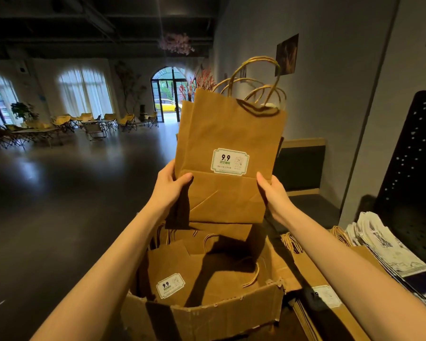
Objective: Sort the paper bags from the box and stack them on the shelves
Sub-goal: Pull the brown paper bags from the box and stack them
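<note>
I hold a small bundle of flat brown paper bags (229, 134) upright above the box, twisted-paper handles at the top and a white "9.9" sticker on the front one. My left hand (171, 184) grips the bundle's lower left edge, thumb across the front. My right hand (272, 190) grips the lower right edge, thumb on the front. Below them an open, torn cardboard box (207, 316) holds several more brown bags (202, 269) lying flat, one showing the same sticker.
Right of the box lies a stack of brown bags (330, 286) with handles toward the far side, and beside it a stack of white printed bags (389, 247). A black perforated panel (413, 168) stands at the right. A dark open floor spreads left, with chairs far back.
</note>
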### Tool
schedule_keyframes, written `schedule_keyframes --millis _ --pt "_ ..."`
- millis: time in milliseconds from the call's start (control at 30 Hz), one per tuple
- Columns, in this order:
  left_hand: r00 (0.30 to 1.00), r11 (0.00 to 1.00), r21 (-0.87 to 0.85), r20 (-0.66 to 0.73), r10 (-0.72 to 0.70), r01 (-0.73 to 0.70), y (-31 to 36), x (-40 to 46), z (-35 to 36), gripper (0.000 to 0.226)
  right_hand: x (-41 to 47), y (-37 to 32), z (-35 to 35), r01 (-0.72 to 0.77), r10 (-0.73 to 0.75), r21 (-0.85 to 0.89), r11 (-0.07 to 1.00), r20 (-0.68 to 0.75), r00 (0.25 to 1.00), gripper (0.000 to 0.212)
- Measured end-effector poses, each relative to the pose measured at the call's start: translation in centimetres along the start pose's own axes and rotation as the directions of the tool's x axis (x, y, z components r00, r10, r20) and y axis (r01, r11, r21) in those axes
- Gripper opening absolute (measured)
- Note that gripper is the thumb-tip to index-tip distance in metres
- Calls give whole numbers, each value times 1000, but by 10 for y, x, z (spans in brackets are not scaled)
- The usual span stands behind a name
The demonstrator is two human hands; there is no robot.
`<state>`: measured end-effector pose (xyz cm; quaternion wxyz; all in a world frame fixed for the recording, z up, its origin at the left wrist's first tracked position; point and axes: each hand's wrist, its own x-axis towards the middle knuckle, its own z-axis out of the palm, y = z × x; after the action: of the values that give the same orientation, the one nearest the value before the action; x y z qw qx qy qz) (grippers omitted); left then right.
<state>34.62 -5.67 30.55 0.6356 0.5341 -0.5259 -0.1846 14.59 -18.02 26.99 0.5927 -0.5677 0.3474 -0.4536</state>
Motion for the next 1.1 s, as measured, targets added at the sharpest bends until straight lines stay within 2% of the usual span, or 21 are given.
schedule_keyframes --millis 167,300,367,433,500,567,600,667,733,800,867,933,1000,1100 --pt "995 996 -74 81 -52 58 -4 -5 0 30 -2 -2 6 190 -196 -119 974 -36 980 45" --pt "994 999 -32 -104 -23 20 -6 -6 8 18 -3 -4 15 268 -277 -164 949 -30 960 54" --pt "979 999 -32 -201 -25 18 -10 -5 10 15 1 -6 15 263 -265 -232 937 22 964 61" --pt "955 999 -47 -296 -28 14 -13 -3 11 13 3 -7 12 175 -168 -263 949 49 985 66" --pt "916 998 -67 -399 -42 17 -14 0 11 14 2 -5 8 46 -46 -282 958 6 999 65" --pt "864 995 -98 -498 -78 34 -12 5 12 23 -3 -1 8 -140 139 -279 950 -22 990 69" --pt "839 990 -132 -534 -107 43 -9 6 14 29 -5 2 10 -259 269 -227 939 12 963 73" --pt "802 972 -230 -573 -170 41 -4 10 19 34 -11 7 18 -476 480 -70 877 179 859 81" --pt "790 937 -350 -569 -229 20 1 9 30 35 -17 10 34 -569 517 51 821 360 777 85" --pt "799 901 -433 -537 -271 15 5 7 40 30 -21 10 54 -555 432 208 806 435 790 81" --pt "842 868 -497 -459 -283 21 6 5 46 23 -26 9 74 -476 353 368 799 354 866 60" --pt "897 839 -541 -343 -277 52 6 4 45 20 -28 13 82 -379 321 471 797 201 925 46" --pt "929 839 -536 -259 -265 90 5 5 39 19 -27 17 78 -272 267 491 827 81 960 42" --pt "925 821 -563 -256 -281 93 8 11 25 18 -22 13 63 -101 141 414 904 -67 988 48"
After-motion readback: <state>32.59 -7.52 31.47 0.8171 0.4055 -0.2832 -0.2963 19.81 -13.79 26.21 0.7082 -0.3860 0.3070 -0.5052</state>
